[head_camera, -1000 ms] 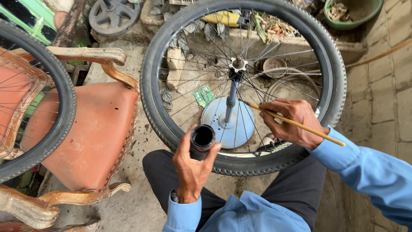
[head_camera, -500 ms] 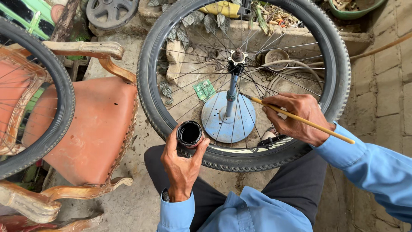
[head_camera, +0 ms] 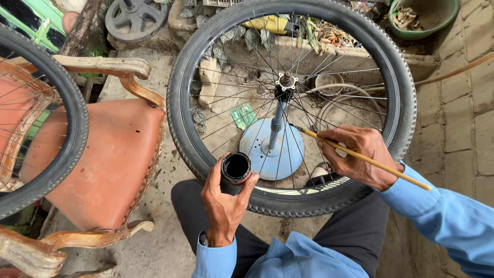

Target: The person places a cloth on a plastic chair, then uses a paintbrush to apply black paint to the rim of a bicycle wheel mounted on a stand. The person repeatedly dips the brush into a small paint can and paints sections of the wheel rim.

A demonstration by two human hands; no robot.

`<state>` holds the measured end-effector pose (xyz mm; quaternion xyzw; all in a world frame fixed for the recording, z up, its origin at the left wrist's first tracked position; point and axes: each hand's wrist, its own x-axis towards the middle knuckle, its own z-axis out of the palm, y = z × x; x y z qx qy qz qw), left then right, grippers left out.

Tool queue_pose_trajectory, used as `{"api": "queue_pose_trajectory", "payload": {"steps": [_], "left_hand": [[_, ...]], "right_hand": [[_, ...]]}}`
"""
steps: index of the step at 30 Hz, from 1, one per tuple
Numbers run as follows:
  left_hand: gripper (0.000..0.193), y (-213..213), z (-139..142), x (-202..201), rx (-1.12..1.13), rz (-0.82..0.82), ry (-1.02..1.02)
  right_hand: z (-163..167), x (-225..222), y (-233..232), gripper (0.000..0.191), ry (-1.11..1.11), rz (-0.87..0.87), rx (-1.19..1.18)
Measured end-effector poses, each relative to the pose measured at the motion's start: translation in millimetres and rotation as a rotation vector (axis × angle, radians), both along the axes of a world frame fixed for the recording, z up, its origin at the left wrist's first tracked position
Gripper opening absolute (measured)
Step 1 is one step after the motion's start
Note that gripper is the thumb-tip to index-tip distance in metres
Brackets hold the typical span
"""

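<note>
Black knobby tyre, pale blue stand disc behind silver spokes; beside the tyre, terracotta-orange chair seat; yellow-tan brush handle.

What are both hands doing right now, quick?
Left hand: closed around a small open tin of black paint.
Right hand: closed on a thin yellow stick.

A bicycle wheel fills the centre of the frame, its hub mounted on a blue stand with a round base. At lower centre the left hand holds a small round pot of dark liquid just in front of the tyre. At centre right the right hand grips a thin yellow stick, its tip pointing in among the spokes. An orange-seated wooden chair stands at left, partly behind a second wheel.
</note>
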<state>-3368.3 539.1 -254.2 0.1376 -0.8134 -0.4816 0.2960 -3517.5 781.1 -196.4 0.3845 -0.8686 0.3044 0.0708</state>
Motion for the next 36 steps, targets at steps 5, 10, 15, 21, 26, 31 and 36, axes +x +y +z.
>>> {"api": "queue_pose_trajectory", "payload": {"steps": [5, 10, 15, 21, 26, 31, 36], "left_hand": [[0.061, 0, 1, 1, 0.034, -0.015, 0.004], [0.061, -1, -1, 0, 0.023, -0.01, -0.004], [0.064, -1, -5, 1, -0.011, -0.017, 0.007], [0.066, 1, -5, 2, 0.054, -0.024, -0.031], [0.066, 2, -5, 4, -0.002, -0.024, -0.045], [0.067, 5, -10, 4, 0.024, -0.047, -0.038], [0.069, 9, -14, 4, 0.015, -0.073, -0.039]], "right_hand": [[-7, -3, -3, 0.02, 0.013, 0.024, -0.06], [-14, -3, -4, 0.019, -0.024, 0.045, -0.018], [-17, -5, 1, 0.016, -0.151, 0.073, -0.068], [-17, -6, -3, 0.018, -0.075, 0.079, -0.056], [-6, -1, 3, 0.017, -0.021, 0.033, -0.063], [-8, 20, -6, 0.01, 0.085, 0.173, -0.032], [-10, 31, -22, 0.011, 0.115, 0.133, 0.098]]}}
